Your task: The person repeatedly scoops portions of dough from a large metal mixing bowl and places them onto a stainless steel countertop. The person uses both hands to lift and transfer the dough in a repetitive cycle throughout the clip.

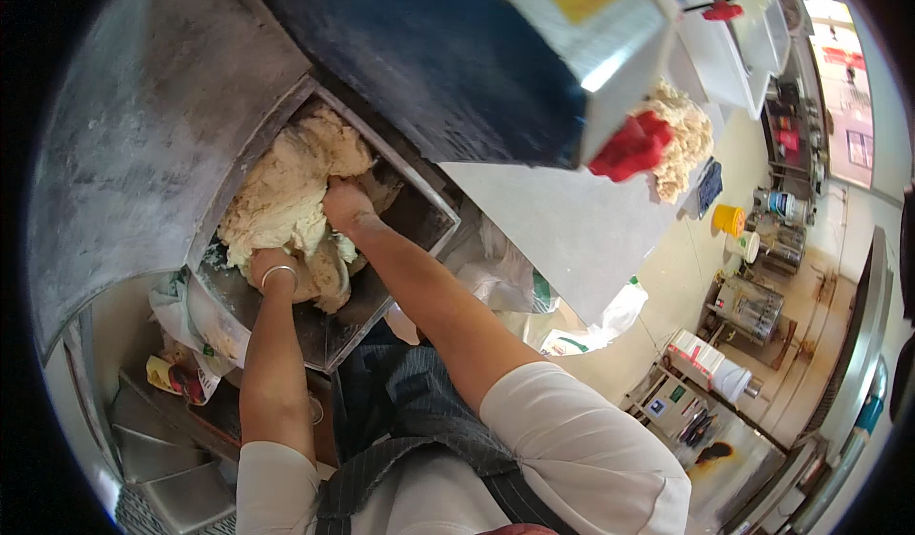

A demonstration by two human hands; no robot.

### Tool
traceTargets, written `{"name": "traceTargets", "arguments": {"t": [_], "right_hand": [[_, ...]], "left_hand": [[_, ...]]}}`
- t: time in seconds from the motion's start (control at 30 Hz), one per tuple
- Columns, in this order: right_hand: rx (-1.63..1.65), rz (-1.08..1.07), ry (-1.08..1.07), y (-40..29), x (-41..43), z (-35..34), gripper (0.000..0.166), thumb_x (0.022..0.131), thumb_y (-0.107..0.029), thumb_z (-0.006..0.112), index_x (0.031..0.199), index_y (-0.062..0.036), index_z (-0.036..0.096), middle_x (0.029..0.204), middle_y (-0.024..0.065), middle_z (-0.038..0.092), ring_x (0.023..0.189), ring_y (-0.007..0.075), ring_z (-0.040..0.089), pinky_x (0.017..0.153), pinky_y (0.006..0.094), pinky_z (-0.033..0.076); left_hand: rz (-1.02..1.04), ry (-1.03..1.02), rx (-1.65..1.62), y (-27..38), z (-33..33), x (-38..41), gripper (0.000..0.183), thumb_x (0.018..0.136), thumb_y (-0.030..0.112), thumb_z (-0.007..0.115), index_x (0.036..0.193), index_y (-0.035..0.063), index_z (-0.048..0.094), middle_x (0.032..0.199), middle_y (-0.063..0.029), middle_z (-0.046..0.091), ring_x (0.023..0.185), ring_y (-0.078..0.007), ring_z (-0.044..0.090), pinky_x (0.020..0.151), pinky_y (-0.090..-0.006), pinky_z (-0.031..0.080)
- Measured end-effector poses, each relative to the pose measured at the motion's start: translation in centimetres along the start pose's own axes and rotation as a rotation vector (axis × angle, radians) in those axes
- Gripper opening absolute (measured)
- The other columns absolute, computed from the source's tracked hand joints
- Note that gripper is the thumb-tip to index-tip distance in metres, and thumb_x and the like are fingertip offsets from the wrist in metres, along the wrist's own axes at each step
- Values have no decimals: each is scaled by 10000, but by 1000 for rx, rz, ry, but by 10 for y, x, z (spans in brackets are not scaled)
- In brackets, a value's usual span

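A large mass of pale, sticky dough (279, 170) lies in a floured metal trough (422, 220) before me, heaped toward its far left side. My left hand (273, 262), with a light bangle at the wrist, grips the dough's near edge, its fingers buried underneath. Farther to the right, my right hand (347, 205) holds the dough's right side, and its fingertips are hidden too. A loose lobe of dough (331, 285) hangs between and below the hands onto the trough floor.
A dark-sided machine housing (429, 56) overhangs the trough's far side; a curved metal panel (143, 142) flanks its left. On a pale worktop (543, 220) lie more dough (679, 142) and a red cloth-like item (632, 148). Plastic bags (500, 278) sit beneath. Buckets (729, 219) stand on the right.
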State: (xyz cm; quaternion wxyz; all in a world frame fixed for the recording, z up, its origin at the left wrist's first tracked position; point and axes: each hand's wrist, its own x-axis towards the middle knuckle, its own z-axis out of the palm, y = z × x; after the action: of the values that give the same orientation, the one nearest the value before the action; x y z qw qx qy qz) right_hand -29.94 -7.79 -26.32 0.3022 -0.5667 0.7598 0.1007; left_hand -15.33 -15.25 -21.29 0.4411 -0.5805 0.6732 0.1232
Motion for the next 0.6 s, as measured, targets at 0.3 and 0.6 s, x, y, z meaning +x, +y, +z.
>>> {"name": "traceTargets", "arguments": {"t": [0.3, 0.6], "right_hand": [[900, -94, 476, 73, -241, -80, 526, 714, -97, 688, 1196, -101, 479, 1127, 171, 527, 1003, 399, 586, 848, 455, 488], [565, 697, 1015, 364, -397, -129, 515, 881, -242, 667, 1272, 44, 492, 976, 167, 655, 916, 292, 641, 811, 388, 503]], "left_hand": [[-54, 129, -172, -8, 4, 22, 362, 942, 269, 540, 929, -54, 705, 951, -228, 708, 799, -335, 714, 663, -438, 601], [-21, 469, -328, -17, 17, 47, 376, 915, 229, 535, 1099, -92, 602, 960, -251, 698, 874, -355, 702, 755, -416, 576]]}}
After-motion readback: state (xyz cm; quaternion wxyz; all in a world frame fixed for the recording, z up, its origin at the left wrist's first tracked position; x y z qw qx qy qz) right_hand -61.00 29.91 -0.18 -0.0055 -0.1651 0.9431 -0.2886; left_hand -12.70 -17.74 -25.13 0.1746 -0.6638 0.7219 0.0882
